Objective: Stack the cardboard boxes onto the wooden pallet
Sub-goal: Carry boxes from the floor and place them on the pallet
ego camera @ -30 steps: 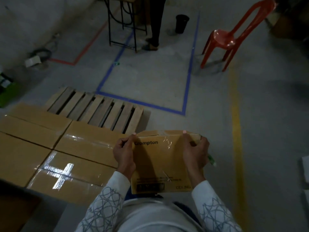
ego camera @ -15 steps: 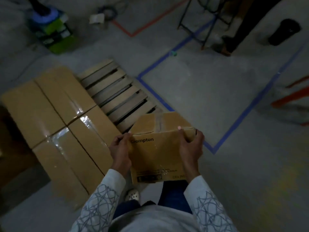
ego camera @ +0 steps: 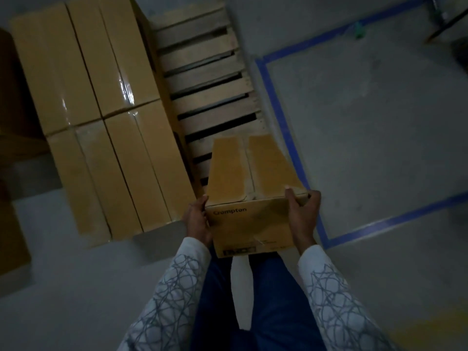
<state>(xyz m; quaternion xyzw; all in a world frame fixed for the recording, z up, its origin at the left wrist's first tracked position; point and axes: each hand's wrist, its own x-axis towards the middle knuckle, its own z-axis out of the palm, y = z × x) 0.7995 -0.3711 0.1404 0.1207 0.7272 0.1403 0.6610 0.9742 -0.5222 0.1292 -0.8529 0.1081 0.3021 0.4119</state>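
I hold a long brown cardboard box (ego camera: 249,198) marked "Crompton" by its near end. My left hand (ego camera: 196,221) grips its left side and my right hand (ego camera: 302,214) grips its right side. The box points away from me, its far end over the near slats of the wooden pallet (ego camera: 207,79). Several taped cardboard boxes (ego camera: 101,110) lie side by side on the pallet's left part, right beside the bare slats.
Blue tape lines (ego camera: 281,115) run on the grey floor just right of the pallet. A dark brown carton (ego camera: 12,234) sits at the far left edge. My legs in blue trousers (ego camera: 266,300) stand below the box.
My view has swung left and down, so the pallet now lies straight ahead. The held box has moved forward over the pallet's near end, and more of its top shows.
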